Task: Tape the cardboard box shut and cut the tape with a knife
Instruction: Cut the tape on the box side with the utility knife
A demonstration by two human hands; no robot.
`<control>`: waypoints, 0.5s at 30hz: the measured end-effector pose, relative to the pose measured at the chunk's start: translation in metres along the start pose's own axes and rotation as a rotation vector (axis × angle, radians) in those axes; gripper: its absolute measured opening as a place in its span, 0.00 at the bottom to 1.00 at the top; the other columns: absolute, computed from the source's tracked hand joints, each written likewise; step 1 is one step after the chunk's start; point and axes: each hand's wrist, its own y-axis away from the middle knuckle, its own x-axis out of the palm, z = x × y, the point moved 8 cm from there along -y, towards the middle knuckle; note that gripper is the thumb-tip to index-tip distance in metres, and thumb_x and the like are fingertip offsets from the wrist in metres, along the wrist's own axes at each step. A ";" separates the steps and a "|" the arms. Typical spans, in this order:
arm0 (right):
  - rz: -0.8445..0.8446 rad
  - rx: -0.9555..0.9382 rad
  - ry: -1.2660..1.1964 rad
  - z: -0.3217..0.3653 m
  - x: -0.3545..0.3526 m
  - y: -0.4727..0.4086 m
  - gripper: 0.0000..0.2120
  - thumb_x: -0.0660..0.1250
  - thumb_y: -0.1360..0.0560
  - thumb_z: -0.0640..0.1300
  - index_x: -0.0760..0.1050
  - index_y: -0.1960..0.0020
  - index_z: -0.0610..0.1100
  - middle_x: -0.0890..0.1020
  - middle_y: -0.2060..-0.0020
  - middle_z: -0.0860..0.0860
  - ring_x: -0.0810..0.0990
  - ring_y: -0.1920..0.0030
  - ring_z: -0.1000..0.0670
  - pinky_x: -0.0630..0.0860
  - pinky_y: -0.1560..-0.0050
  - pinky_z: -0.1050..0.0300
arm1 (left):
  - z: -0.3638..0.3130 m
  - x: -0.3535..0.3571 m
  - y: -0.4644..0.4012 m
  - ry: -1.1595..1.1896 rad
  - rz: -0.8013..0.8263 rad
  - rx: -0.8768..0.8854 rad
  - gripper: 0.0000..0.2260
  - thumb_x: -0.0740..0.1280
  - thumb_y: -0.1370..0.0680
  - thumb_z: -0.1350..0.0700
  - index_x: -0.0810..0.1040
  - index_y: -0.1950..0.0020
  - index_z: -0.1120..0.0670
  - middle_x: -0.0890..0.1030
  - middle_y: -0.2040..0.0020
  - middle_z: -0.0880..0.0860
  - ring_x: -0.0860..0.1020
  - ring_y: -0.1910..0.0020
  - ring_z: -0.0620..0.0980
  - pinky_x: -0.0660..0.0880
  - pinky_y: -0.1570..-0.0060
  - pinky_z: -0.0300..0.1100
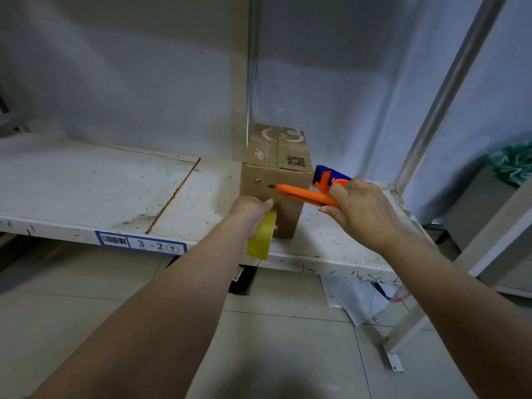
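A small brown cardboard box stands on the white shelf, its top flaps closed with tape along the seam. My left hand grips a yellowish roll of tape held against the box's front face. My right hand holds an orange utility knife, and its short blade points left, close to the box's front face just above my left hand.
A blue and orange object lies on the shelf right of the box. A metal upright stands behind the box, and slanted frame bars rise at right. A shelf label reads 3-2. Papers lie on the tiled floor below.
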 end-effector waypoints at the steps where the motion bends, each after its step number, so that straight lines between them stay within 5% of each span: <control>1: 0.006 -0.011 0.019 0.001 0.002 0.001 0.20 0.52 0.25 0.61 0.69 0.56 0.45 0.76 0.66 0.47 0.73 0.62 0.46 0.73 0.60 0.49 | 0.000 0.001 -0.001 -0.006 0.002 -0.002 0.18 0.64 0.20 0.55 0.72 0.33 0.62 0.78 0.59 0.57 0.78 0.73 0.50 0.62 0.92 0.31; 5: 0.000 -0.065 0.137 0.008 0.004 -0.003 0.18 0.55 0.25 0.60 0.69 0.58 0.45 0.75 0.70 0.49 0.73 0.64 0.46 0.68 0.61 0.52 | 0.003 0.000 -0.007 -0.056 0.002 0.002 0.19 0.65 0.21 0.54 0.72 0.33 0.61 0.80 0.47 0.59 0.75 0.73 0.48 0.63 0.91 0.30; 9: 0.033 -0.076 0.218 0.013 0.008 -0.006 0.17 0.55 0.24 0.59 0.68 0.57 0.46 0.76 0.71 0.49 0.73 0.69 0.46 0.70 0.62 0.51 | 0.004 0.001 -0.010 -0.024 0.013 0.012 0.18 0.65 0.21 0.55 0.72 0.34 0.62 0.79 0.59 0.56 0.76 0.78 0.49 0.64 0.90 0.31; 15: 0.031 -0.059 0.223 0.021 0.006 -0.009 0.17 0.54 0.22 0.59 0.68 0.54 0.45 0.77 0.70 0.49 0.73 0.72 0.47 0.72 0.64 0.52 | 0.007 0.003 -0.017 -0.021 0.035 -0.004 0.20 0.66 0.21 0.54 0.71 0.33 0.61 0.80 0.44 0.60 0.78 0.80 0.49 0.67 0.89 0.31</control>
